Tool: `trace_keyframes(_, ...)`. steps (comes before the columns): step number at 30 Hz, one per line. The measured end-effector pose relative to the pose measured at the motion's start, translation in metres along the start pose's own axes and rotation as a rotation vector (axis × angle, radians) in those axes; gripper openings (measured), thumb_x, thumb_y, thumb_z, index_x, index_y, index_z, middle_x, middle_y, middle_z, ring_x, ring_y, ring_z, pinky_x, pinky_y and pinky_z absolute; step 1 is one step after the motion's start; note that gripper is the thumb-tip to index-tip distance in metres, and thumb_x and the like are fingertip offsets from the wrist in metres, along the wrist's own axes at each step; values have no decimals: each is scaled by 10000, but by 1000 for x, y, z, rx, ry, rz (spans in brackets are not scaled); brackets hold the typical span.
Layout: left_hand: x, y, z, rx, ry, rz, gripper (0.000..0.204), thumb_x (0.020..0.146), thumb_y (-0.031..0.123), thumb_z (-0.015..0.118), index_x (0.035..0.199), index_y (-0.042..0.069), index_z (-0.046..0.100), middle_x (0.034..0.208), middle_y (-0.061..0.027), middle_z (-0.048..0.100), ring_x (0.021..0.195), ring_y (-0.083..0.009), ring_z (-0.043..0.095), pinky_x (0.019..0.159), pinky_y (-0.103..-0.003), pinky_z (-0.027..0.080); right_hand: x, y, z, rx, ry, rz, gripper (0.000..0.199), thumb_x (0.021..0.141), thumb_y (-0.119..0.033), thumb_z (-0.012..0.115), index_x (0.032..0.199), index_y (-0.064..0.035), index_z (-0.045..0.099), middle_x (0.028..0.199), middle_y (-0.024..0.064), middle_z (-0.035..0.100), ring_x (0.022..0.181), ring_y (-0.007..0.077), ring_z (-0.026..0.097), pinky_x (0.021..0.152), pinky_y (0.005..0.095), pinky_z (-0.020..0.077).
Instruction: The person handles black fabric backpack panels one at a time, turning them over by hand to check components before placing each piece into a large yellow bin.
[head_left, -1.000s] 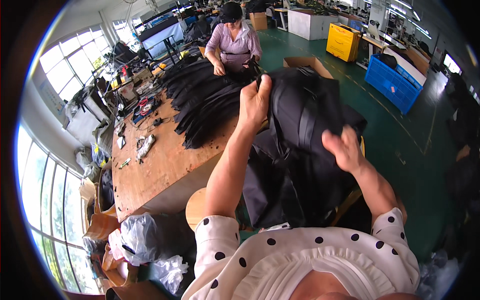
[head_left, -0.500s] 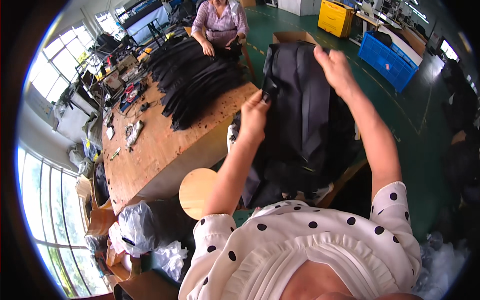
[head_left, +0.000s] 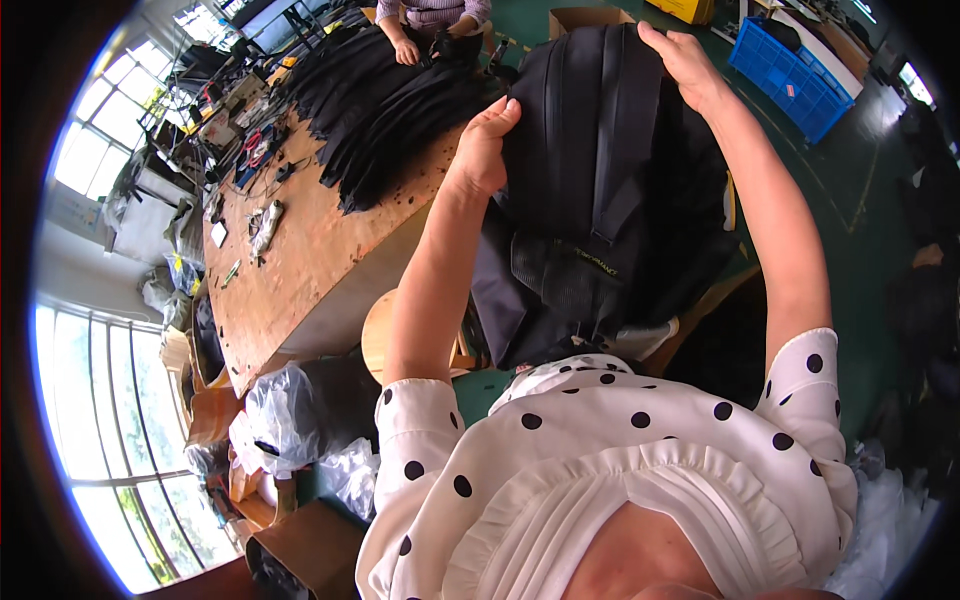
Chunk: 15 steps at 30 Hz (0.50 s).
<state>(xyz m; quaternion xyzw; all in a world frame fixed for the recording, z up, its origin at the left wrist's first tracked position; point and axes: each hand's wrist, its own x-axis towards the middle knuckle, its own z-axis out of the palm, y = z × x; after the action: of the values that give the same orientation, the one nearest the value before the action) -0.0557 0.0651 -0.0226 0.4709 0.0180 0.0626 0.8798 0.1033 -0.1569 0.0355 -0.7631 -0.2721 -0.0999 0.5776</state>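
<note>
A black backpack (head_left: 570,130) with long zips and a mesh lower panel hangs upright in front of me. My left hand (head_left: 485,148) is closed at its upper left edge, thumb on top and fingers mostly hidden. At the top right corner, my right hand (head_left: 685,65) grips the backpack, with its fingers partly behind the fabric. More black fabric (head_left: 690,200) lies behind and below the bag on the right.
Left of me stands a wooden worktable (head_left: 300,270) bearing a heap of black pieces (head_left: 390,110) and tools. Beyond it sits another person (head_left: 432,25), hands at the heap. A round wooden stool (head_left: 378,335) is by the table; a blue crate (head_left: 790,75) stands far right.
The view has tilted down, so the table and co-worker appear higher. The backpack's front faces me more plainly, with its lower panel now visible. Both hands remain at its upper edges.
</note>
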Motion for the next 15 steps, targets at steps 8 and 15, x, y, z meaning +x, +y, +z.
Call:
trace_keyframes(8,7,22,12,47,-177,99,333,925,198,422,1196,9,459,1124,-81,555,1046,-196,526,926,-325,410,22,-40,8,-216,141,32,479,815,-410,581,748,63,551,681,93,530,644,154,464,583,330,385)
trace_keyframes(15,-5,56,-2,-194,-378,-42,755,840,652,251,1256,40,400,1143,-121,545,1001,-262,543,845,-374,439,-20,-117,-15,-517,-68,-373,520,834,-449,559,619,25,545,549,111,480,549,113,455,487,329,377)
